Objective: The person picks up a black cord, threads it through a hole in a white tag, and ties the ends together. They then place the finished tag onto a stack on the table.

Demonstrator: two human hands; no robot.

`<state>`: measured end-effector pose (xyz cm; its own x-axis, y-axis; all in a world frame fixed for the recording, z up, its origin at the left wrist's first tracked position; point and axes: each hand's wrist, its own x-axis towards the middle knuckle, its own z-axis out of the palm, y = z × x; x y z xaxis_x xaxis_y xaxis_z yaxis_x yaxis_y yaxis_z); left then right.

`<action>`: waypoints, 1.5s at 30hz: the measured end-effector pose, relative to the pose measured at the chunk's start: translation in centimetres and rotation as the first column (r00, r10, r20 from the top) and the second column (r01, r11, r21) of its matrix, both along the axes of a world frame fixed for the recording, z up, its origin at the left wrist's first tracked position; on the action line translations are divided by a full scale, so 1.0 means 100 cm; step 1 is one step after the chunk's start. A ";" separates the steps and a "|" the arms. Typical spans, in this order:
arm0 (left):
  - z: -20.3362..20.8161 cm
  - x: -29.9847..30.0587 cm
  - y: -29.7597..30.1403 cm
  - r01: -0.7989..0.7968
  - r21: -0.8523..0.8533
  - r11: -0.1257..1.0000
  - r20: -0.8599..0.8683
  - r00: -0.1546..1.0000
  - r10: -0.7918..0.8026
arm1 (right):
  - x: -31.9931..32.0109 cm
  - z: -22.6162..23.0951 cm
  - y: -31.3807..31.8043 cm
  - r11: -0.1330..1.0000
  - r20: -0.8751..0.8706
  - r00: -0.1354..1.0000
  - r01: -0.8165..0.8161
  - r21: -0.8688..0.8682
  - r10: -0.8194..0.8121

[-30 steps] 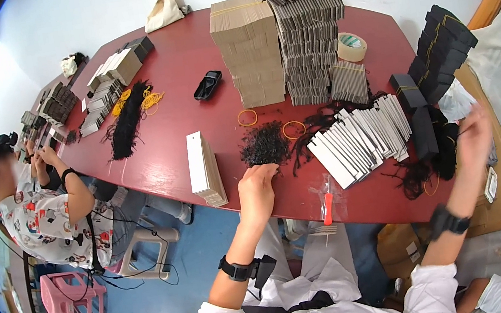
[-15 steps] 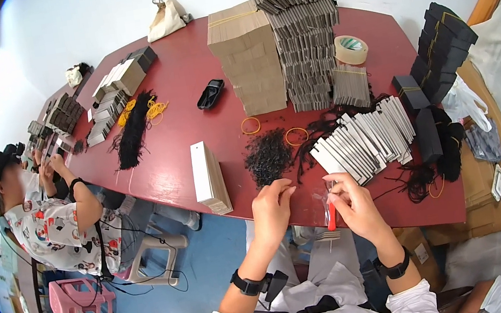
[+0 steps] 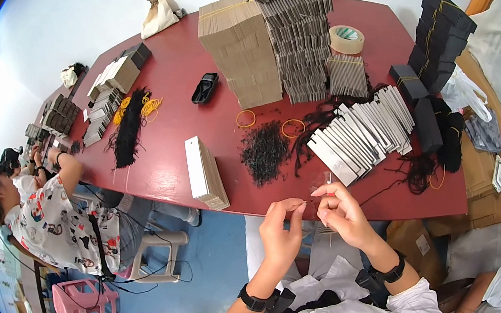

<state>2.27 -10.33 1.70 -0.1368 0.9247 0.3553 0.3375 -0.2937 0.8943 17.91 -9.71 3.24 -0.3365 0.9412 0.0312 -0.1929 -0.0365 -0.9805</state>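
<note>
My left hand point(image 3: 282, 233) is raised at the table's near edge, thumb and forefinger pinched together. Any item in that pinch is too small to make out. Close beside it, fingertips almost meeting, my right hand point(image 3: 345, 217) has its fingers curled toward the thumb; what it holds, if anything, cannot be made out. Beyond my hands lies a loose heap of small black pieces point(image 3: 263, 153). A fanned row of white-edged flat cards point(image 3: 362, 137) sits to the right, with black cords point(image 3: 322, 112) behind it. An upright stack of white-faced cards point(image 3: 204, 173) stands at left.
Tall stacks of brown-grey card pieces point(image 3: 241, 53) rise at the back, beside a tape roll point(image 3: 347, 39). Black boxes point(image 3: 442, 41) are piled at right. Rubber bands point(image 3: 246, 118) and a black tray point(image 3: 205, 88) lie on the red table point(image 3: 158, 151). Co-workers point(image 3: 56, 213) sit at left.
My hands have moved closer together, the right one shifting left and down. The red-handled tool beside my right hand no longer shows. The view has shifted slightly.
</note>
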 end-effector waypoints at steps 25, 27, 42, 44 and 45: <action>-0.017 0.009 -0.013 0.204 -0.124 0.971 0.500 0.858 -0.117 | 0.003 -0.015 -0.002 0.990 -0.120 0.992 0.014 -0.142 -0.031; -0.018 0.009 -0.013 0.237 -0.169 0.957 0.527 0.842 -0.115 | 0.002 -0.017 -0.003 0.990 -0.122 0.992 0.017 -0.137 -0.034; 0.013 -0.045 0.019 -0.083 0.300 0.950 -0.233 0.959 0.158 | 0.046 0.020 0.006 0.792 0.539 0.813 -0.172 0.586 -0.221; 0.013 -0.029 0.000 0.145 0.046 0.988 0.005 0.989 -0.145 | 0.041 0.026 0.006 0.765 0.576 0.766 -0.181 0.618 -0.284; 0.009 -0.026 -0.011 0.271 -0.052 0.961 0.125 0.957 -0.263 | 0.038 0.027 0.006 0.734 0.605 0.720 -0.198 0.650 -0.341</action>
<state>-0.34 -11.41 2.62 0.0823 0.9543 0.2873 0.1481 -0.2968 0.9434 21.66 -9.10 5.90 -0.4490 0.7875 0.4223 0.5210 0.6146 -0.5923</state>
